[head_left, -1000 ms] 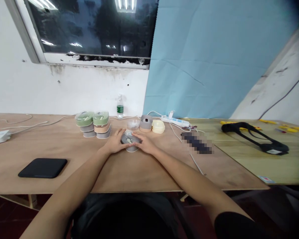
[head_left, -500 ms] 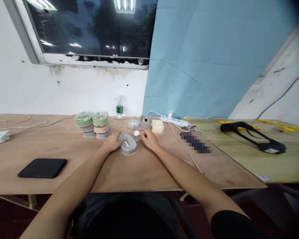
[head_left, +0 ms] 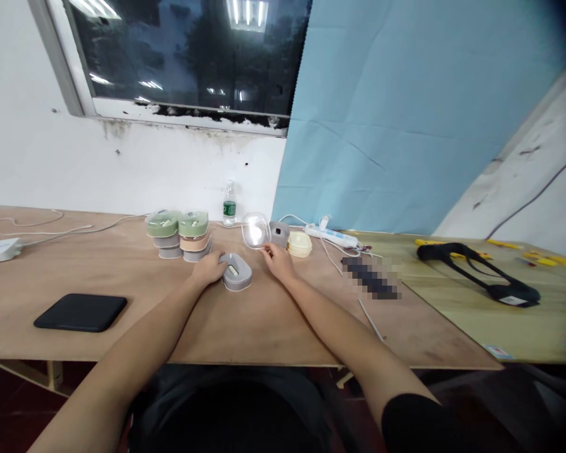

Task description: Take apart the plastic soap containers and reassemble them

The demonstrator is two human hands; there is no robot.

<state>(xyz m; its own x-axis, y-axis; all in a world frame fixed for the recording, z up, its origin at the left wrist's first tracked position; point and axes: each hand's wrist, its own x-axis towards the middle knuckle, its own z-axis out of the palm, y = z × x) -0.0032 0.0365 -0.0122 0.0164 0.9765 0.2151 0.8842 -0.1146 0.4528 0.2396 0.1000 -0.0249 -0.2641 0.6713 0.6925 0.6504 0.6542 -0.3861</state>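
Note:
A grey oval case (head_left: 236,272) lies on the wooden table (head_left: 264,314), its top uncovered with a small pale piece inside. My left hand (head_left: 209,268) rests against its left side, fingers curled onto it. My right hand (head_left: 277,260) pinches the lower edge of a clear plastic lid (head_left: 256,229) and holds it tilted up above the table, behind the case.
Stacked green, peach and grey cases (head_left: 182,234) stand to the left. A grey case (head_left: 280,233), a yellow case (head_left: 299,244), a water bottle (head_left: 229,204) and a power strip (head_left: 333,236) sit behind. A black pad (head_left: 81,311) lies near left; black strap (head_left: 476,272) at right.
The clear lid came off the grey case; my right hand lifted it up and back. My left hand stayed on the case. The camera view shifted slightly.

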